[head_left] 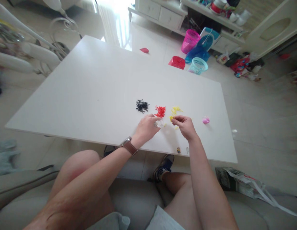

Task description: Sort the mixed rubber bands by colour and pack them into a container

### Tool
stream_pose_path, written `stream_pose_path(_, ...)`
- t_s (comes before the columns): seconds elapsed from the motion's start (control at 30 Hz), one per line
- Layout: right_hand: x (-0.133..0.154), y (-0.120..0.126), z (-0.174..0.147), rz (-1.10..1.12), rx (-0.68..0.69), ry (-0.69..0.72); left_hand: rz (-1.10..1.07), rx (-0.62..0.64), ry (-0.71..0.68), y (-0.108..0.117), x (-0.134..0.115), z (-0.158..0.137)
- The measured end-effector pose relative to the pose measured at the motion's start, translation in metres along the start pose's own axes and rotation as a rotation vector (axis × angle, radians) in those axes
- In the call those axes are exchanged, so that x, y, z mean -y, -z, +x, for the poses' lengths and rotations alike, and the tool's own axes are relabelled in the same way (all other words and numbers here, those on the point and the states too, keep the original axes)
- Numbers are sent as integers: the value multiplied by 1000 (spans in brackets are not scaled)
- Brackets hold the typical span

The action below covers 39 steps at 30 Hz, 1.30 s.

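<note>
The right hand [185, 125] pinches a tiny yellow piece [171, 118] between thumb and fingertips, just above the white table [90, 89]. The left hand [147, 127] is curled, fingers closed on something small and pale at its tips; I cannot tell what it is.

The yellow bit looks feather-light, thin and springy, probably plastic or rubber, the sort that flicks away if squeezed hard. A fingertip pinch across its middle seems the only sensible hold. It is too small to say which way it points or how its long axis lies.

Just beyond the fingers sit three loose heaps in a row: a black pile [142, 106], a red pile [160, 111] and a yellow pile [176, 110]. A pink object [205, 120] lies apart to the right. The person wears a watch [128, 145] on the left wrist.
</note>
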State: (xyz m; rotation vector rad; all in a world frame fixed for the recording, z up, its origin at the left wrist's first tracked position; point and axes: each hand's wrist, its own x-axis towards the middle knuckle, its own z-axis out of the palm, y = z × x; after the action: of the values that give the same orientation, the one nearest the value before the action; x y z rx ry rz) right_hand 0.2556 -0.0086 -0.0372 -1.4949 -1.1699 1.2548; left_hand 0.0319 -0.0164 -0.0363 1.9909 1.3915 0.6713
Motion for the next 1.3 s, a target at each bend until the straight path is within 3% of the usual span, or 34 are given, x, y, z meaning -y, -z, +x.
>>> stream_pose_path(0.17,7,-7,-11,9,256,-77,-5,-5,-21,-3,1,-2)
stream_pose_path(0.3,9,-12,-13,67,353,-98,-6,-8,-33,-4,2,-4)
stream_pose_path(0.5,10,-15,-13,110,348,-97,-12,-18,-34,-4,4,-4)
stream_pose_path(0.87,9,-18,-11,-199,285,-31,45,11,-74,-5,5,-2)
stream_pose_path(1.13,17,-29,-18,-579,281,333,72,12,-73,-10,5,-4)
stream_pose_path(1.3,19,-33,-21,-627,238,380,39,-5,-62,-11,5,-5)
